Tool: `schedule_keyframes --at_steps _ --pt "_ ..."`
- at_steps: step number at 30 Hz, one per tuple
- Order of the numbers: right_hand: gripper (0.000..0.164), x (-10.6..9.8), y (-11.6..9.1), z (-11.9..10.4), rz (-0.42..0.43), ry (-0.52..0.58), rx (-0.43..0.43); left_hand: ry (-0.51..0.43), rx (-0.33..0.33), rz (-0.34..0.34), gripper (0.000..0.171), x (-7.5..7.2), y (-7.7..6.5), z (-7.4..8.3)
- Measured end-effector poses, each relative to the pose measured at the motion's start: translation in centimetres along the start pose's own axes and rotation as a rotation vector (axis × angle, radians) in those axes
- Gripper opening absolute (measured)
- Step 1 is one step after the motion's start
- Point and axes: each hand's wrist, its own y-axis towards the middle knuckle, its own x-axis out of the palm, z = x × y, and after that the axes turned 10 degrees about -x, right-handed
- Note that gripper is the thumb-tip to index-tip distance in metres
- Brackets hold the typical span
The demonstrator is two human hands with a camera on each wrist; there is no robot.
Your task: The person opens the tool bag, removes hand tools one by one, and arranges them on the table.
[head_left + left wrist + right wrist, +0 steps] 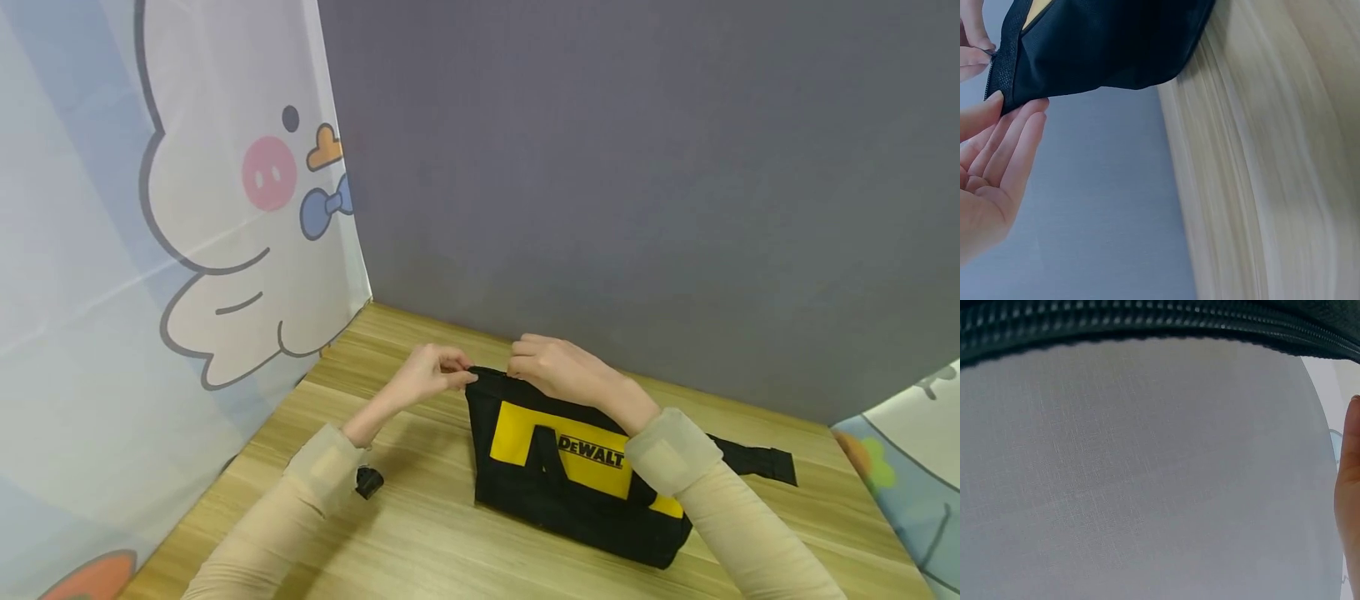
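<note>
A black and yellow DeWALT tool bag (pixel 525 492) stands on the wooden table, its top edge raised between both hands. My left hand (pixel 431 372) pinches the bag's upper left corner between thumb and fingers; the left wrist view shows this hand (pixel 991 181) from its palm side. Close beside it, my right hand (pixel 558 367) pinches a small dark zipper pull (pixel 989 52) near that end. Along the top of the right wrist view the zipper (pixel 1147 315) runs with its teeth meshed, and part of a hand (pixel 1350 494) appears at the right edge.
On the table (pixel 420 550), a small black object (pixel 368 481) lies left of the bag near the left sleeve. A black strap (pixel 761 462) extends from behind the bag on the right. A grey panel (pixel 600 208) rises behind, with a cartoon-printed sheet (pixel 225 192) at left.
</note>
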Motion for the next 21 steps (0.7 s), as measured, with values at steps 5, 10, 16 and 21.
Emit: schedule_keyframes --at_steps 5,10,16,21 --pt "0.008 -0.2 -0.1 -0.1 -0.021 -0.008 0.000 0.008 -0.003 -0.012 0.013 0.0 0.0 0.0" --pt "0.008 -0.3 -0.1 -0.1 -0.022 -0.033 -0.021 0.037 -0.001 -0.001 0.012 -0.1 -0.1 0.0" --pt "0.008 -0.6 -0.5 -0.1 -0.047 -0.051 -0.022 0.020 0.005 -0.006 0.011 0.1 0.1 -0.1" --pt "0.009 -1.0 -1.2 -0.2 -0.062 -0.045 -0.019 0.007 -0.007 -0.011 0.012 -0.2 0.0 -0.5"
